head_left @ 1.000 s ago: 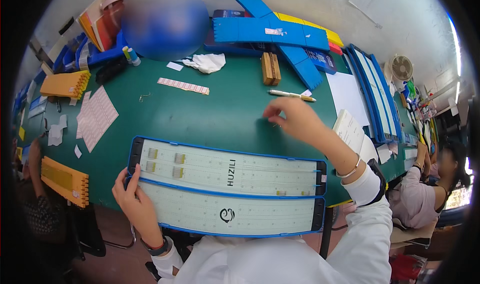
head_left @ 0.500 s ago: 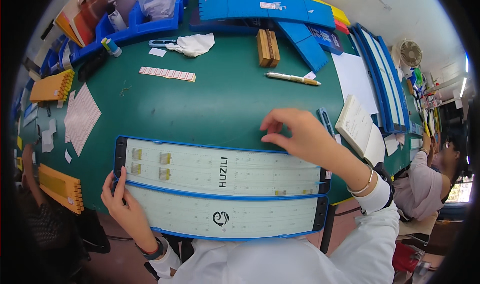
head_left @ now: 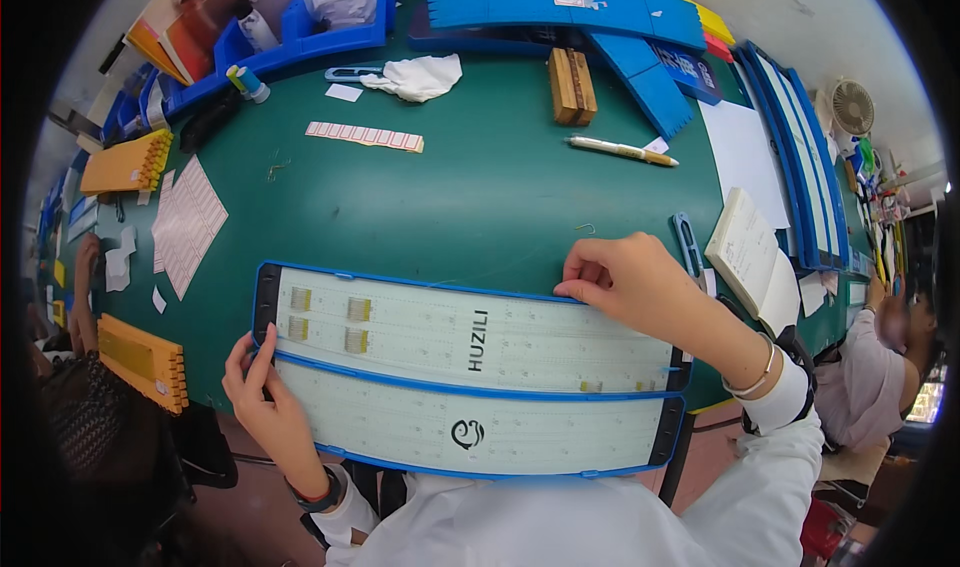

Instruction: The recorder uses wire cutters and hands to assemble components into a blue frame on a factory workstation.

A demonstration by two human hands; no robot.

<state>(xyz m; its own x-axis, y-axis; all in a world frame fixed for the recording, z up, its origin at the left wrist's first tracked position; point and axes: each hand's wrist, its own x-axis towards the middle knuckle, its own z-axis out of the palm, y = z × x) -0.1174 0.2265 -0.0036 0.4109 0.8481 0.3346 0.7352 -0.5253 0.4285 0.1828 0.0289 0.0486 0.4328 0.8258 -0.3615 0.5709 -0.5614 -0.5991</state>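
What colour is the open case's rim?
The open case has a blue rim, seen best in the head view.

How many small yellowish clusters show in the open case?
6: four clusters in a two-by-two block near the left end of the open case, and two clusters side by side at its upper half's lower right. The right hand may hide more.

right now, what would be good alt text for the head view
A person's left hand rests at the left end of an open, blue-edged, pale-panelled case at a green table; the right hand, in a pinching shape with nothing clearly visible in it, is at the case's far edge. Beyond lie a pen and a wooden block.
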